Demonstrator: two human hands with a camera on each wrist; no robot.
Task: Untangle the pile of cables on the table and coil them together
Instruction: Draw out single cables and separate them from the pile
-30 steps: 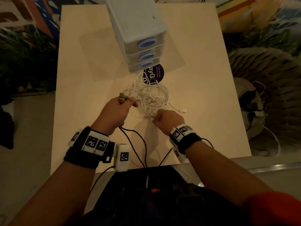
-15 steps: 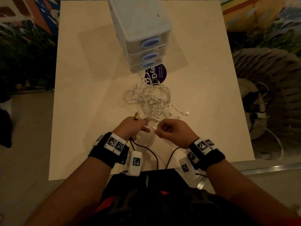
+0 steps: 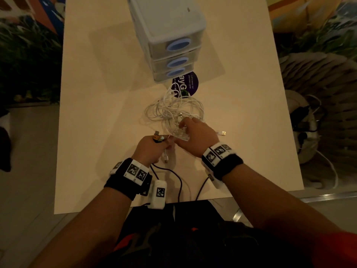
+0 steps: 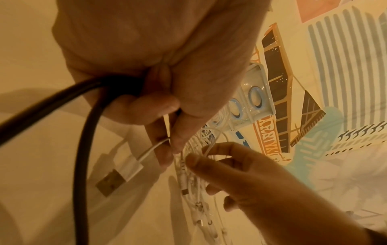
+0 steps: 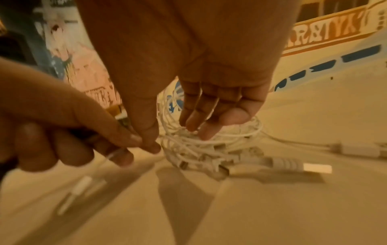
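A tangle of thin white cables (image 3: 173, 111) lies mid-table, with several plugs showing along its near side (image 5: 209, 144). My left hand (image 3: 166, 144) sits just near-left of the pile. It pinches one white cable whose USB plug (image 4: 123, 172) hangs below the fingers (image 3: 165, 157). A small orange-gold connector (image 3: 158, 137) sticks out above its knuckles. My right hand (image 3: 183, 126) reaches onto the pile's near edge. Its fingers (image 5: 196, 129) are extended and touch the strands, and a loop lies over one finger (image 4: 209, 145). Another plug (image 3: 223, 133) lies loose to the right.
A white three-drawer unit (image 3: 170, 35) stands behind the pile, with a round purple sticker (image 3: 188, 84) at its foot. Black wrist-camera leads (image 3: 179, 182) trail over the table's near edge (image 3: 96, 207). Bare tabletop (image 3: 96, 132) lies left and right of the pile.
My left hand drew back from the pile's left side toward me, keeping the connector and cable. My right hand uncurled and reached forward onto the pile.
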